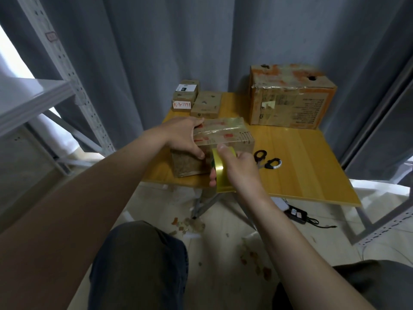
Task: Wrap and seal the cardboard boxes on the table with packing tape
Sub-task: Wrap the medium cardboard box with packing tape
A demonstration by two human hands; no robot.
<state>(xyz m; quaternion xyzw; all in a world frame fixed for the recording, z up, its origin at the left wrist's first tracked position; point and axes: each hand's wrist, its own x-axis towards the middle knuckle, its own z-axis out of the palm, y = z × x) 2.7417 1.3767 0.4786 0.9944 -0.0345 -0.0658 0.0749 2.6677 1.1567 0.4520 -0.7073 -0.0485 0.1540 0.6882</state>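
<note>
— Why is your left hand (186,136) spread flat over the box (214,144) instead of gripping it?

— It's a clamp, nothing more. My palm presses on the top, fingers open over the far edge and thumb down the near face, so the box can't slide on the yellow table (297,162) when the tape pulls at it.

— And the right hand (237,167)?

— It's closed around the tape roll (218,167), right against the near side of the box, thumb over the roll's top. I keep it that close so the strip stays short and, I expect, lies flat.

— Where's the box itself?

— Near the front left corner of the table, already glossy with tape across the top.

— The scissors (267,159)?

— Just right of the box, within easy reach for cutting.

— And the others?

— The small boxes (196,99) sit behind it, the large box (290,97) behind and to its right, out of my way.
</note>
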